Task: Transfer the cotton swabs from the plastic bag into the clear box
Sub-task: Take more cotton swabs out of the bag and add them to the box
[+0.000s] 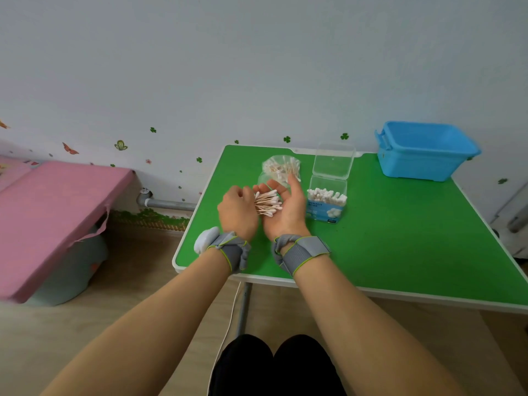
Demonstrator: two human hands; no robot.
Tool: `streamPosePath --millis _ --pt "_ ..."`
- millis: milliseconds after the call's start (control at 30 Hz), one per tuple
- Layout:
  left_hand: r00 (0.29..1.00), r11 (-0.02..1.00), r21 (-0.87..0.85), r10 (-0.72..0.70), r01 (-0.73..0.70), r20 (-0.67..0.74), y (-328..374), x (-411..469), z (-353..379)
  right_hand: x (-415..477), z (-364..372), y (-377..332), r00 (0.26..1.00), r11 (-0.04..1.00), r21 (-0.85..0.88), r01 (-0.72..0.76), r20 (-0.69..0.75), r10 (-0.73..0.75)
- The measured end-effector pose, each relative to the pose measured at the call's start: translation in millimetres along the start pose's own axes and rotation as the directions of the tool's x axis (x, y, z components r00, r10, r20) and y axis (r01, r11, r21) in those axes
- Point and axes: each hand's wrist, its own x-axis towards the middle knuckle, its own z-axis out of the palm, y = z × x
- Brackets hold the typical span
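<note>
The clear box (327, 205) stands on the green tabletop (400, 238), lid raised, partly filled with swabs. Just left of the box, the right hand (285, 215) lies palm up, grip released, cradling a bundle of cotton swabs (268, 202). Further left of the box, the left hand (237, 211) has its grip curled on the bundle's stick ends. The plastic bag (281, 167) lies behind and left of the box, with more swabs inside. A blue bin (425, 155) sits behind and right of the box.
</note>
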Motion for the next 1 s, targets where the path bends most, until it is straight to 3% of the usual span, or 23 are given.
streamPosePath --millis 167,300,467,733,900,1000 --pt "0.998 0.997 -0.055 0.062 -0.060 0.033 -7 -2 2 1 0 5 0.990 0.976 -0.214 0.024 -0.133 -0.053" --pt "0.995 0.990 -0.130 0.059 -0.048 0.075 -7 -7 4 3 0 0 0.982 0.997 -0.066 0.032 -0.184 -0.044" --pt "0.987 0.965 -0.235 -0.091 0.120 0.131 -7 -9 7 4 3 0 0.988 0.999 0.039 0.019 -0.153 -0.013" --pt "0.999 0.976 -0.218 0.016 -0.022 -0.032 -9 -4 5 -5 -4 10 0.996 0.942 -0.328 0.070 -0.036 -0.086" --pt "0.999 0.980 -0.194 0.033 -0.038 -0.033 -8 -8 6 -7 -5 20 0.950 0.749 -0.607 0.266 0.033 -0.311" --pt "0.998 0.976 -0.212 0.035 -0.045 -0.050 -4 -7 6 -6 -9 18 0.902 0.517 -0.798 0.309 0.075 -0.425"
